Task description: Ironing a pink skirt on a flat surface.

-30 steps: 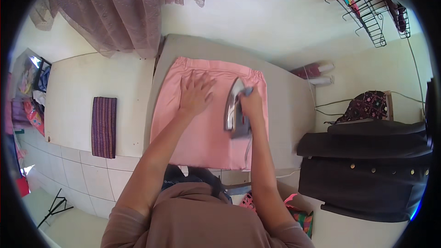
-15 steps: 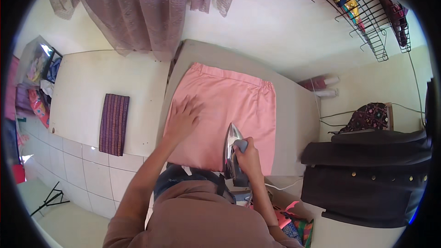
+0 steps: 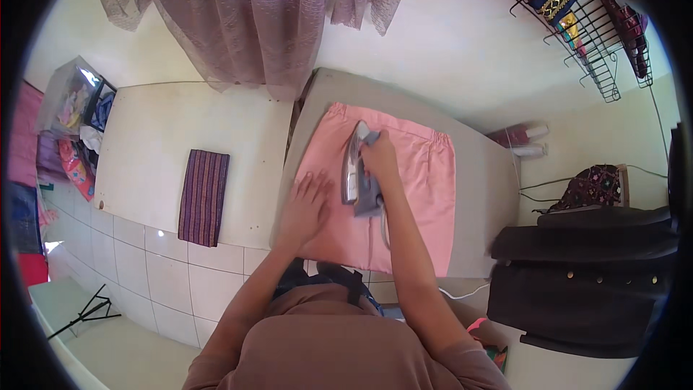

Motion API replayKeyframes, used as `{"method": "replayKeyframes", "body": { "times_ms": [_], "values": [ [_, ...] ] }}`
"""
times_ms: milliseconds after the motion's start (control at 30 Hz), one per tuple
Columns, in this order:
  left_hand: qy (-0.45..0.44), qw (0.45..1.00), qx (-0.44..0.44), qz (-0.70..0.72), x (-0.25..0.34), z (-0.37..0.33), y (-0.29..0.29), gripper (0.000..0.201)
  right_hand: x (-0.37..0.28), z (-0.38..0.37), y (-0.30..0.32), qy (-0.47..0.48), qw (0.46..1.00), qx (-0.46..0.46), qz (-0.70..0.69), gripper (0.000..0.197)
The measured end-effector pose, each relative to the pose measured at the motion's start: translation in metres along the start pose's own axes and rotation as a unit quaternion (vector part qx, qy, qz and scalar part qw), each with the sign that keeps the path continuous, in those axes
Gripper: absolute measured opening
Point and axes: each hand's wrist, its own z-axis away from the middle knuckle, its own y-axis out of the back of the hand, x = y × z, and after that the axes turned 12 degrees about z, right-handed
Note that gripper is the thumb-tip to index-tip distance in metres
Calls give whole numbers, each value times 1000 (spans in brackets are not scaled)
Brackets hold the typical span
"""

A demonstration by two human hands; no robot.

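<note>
A pink garment with an elastic waistband (image 3: 426,195) lies spread on a padded, grey-covered ironing table (image 3: 480,188), its waistband at the far side. My right hand (image 3: 380,155) is wrapped round the handle of a grey clothes iron (image 3: 366,188), which is on the garment with its tip close to the waistband. The iron is tilted, so part of its shiny soleplate shows. My left hand (image 3: 309,206) rests with fingers spread on the near left part of the cloth, beside the iron.
To the left, a folded striped purple cloth (image 3: 204,197) lies on a pale tabletop (image 3: 144,152). Dark garments with gold buttons (image 3: 577,274) lie at the right. A black wire rack (image 3: 592,50) is on the wall at the upper right. A sheer mauve curtain (image 3: 245,22) hangs at the back.
My right hand has pushed the iron away from me, from the garment's near edge up toward the waistband. My left hand has slid a little nearer on the cloth. The whole view has shifted slightly.
</note>
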Motion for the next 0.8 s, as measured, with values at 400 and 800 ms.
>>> {"method": "replayKeyframes", "body": {
  "times_ms": [400, 800],
  "values": [
    [39, 999, 12, 6, -24, 34, 10, 49, -18, 128, -23, -66, 989, -111, -71, 34],
    [15, 997, 50, 63, -21, 30, 9, 45, -19, 32, -19, -43, 997, -13, -55, 38]
  ]
}}
